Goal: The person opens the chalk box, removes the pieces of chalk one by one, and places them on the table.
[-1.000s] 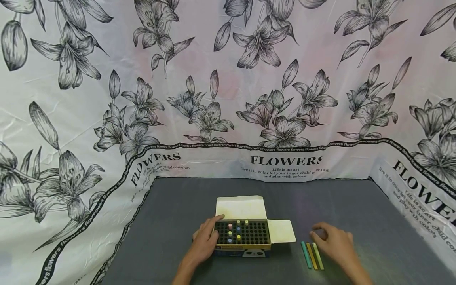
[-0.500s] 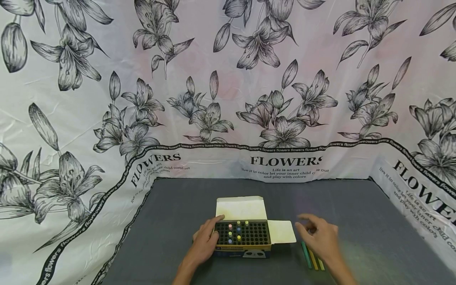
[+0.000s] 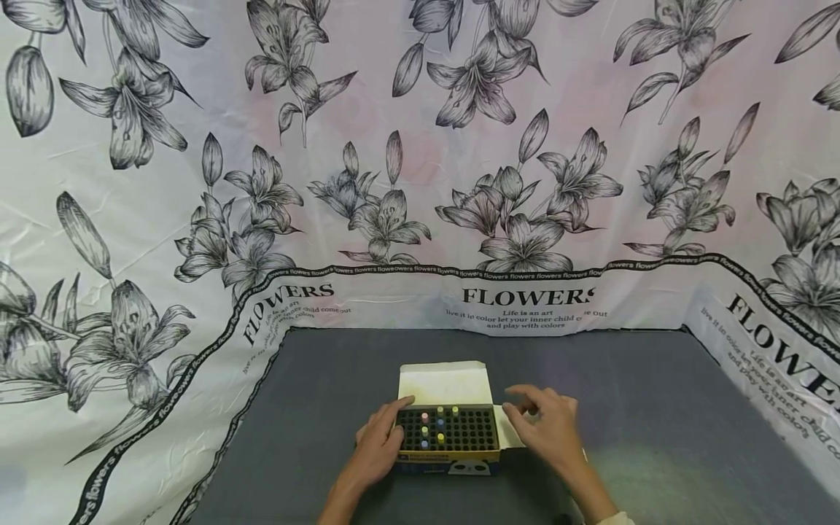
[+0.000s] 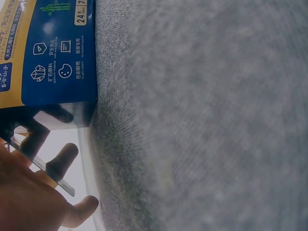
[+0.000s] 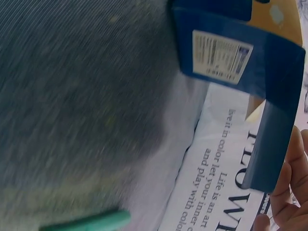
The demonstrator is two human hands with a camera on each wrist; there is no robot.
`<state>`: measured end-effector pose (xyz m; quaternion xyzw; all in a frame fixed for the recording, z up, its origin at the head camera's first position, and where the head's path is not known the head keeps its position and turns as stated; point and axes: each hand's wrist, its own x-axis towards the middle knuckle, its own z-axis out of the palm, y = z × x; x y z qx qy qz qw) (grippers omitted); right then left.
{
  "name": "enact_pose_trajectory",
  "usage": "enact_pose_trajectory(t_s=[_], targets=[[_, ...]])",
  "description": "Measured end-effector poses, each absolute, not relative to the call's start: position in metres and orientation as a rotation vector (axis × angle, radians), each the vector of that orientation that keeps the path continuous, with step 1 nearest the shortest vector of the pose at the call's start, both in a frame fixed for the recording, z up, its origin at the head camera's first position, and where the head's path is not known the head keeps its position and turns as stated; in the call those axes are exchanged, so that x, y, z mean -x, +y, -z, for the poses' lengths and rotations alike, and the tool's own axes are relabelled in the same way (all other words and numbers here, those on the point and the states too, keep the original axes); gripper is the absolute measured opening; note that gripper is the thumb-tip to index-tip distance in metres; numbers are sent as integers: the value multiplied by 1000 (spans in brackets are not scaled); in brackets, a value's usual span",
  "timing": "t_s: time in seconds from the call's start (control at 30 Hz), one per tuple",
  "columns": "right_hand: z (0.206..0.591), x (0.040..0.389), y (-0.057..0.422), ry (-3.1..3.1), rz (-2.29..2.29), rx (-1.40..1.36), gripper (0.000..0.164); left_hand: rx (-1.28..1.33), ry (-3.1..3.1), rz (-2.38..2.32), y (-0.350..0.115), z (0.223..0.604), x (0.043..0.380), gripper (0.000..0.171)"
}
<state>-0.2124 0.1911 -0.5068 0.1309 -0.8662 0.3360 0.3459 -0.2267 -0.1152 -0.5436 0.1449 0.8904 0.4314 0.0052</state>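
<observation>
Nearest, on the desk (image 3: 656, 394): a green stick (image 5: 91, 223), well apart from the fingers and visible only from the right wrist. Next, at the left end of the open box (image 3: 429, 457), the left hand (image 3: 377, 445), loosely extended, thumb and forefinger touching the edge, seemingly as a brace; impossible to tell how firmly. Opposite, above the side flap (image 3: 508, 435), the right hand (image 3: 545, 423), thumb and forefinger curved with a gap between, apparently holding nothing. Inside the box, a few coloured sticks (image 3: 440, 438) upright in a black grid (image 3: 475, 430) of mostly vacant holes. Probably in hand: fetching a stick from the box. For the next move, best to line up over one stick top, pinch just that one and draw straight upward, keeping the box steady. Beyond, the opened lid (image 3: 445, 384), then flower-printed cloth (image 3: 394, 299).
</observation>
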Motion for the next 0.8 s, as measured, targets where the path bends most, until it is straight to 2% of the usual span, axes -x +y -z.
enact_pose_trajectory(t_s=[0.8], targets=[[519, 220, 146, -2372, -940, -405, 25, -452, 2807, -1328, -115, 545, 229, 56]])
